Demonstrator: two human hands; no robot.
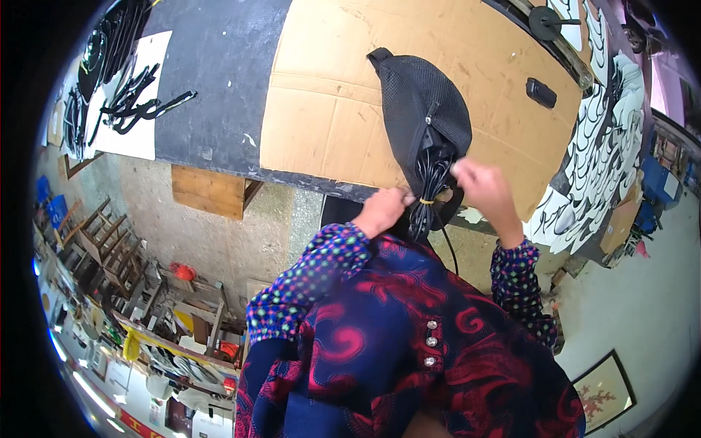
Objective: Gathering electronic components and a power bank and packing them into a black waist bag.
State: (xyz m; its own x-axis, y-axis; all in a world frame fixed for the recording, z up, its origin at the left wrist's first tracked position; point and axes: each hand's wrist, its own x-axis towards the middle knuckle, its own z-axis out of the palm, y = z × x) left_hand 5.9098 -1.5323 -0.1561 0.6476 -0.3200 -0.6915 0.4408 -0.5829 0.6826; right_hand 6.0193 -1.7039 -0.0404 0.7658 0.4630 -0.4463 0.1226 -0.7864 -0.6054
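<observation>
A black mesh bag (425,98) with a zipper lies on the cardboard, its opening toward me. Out of that opening comes a bundle of thin black cords (434,174), bound with a yellow band (426,201). My left hand (383,210) is closed beside the bundle, its fingertips by the bag's lower left edge; what they pinch is hidden. To the right of the cords, my right hand (483,191) is raised with curled fingers, slightly blurred, close to the bag's opening. I cannot make out what it grips. One loose black cord (451,248) hangs down over my clothing.
Brown cardboard (328,95) covers part of the dark table (219,87). A small black object (541,93) lies at the right. More black cords (135,102) rest on a white sheet at the far left. White cut-out sheets (584,175) are piled at the right edge. A wooden board (208,191) juts below the table's edge.
</observation>
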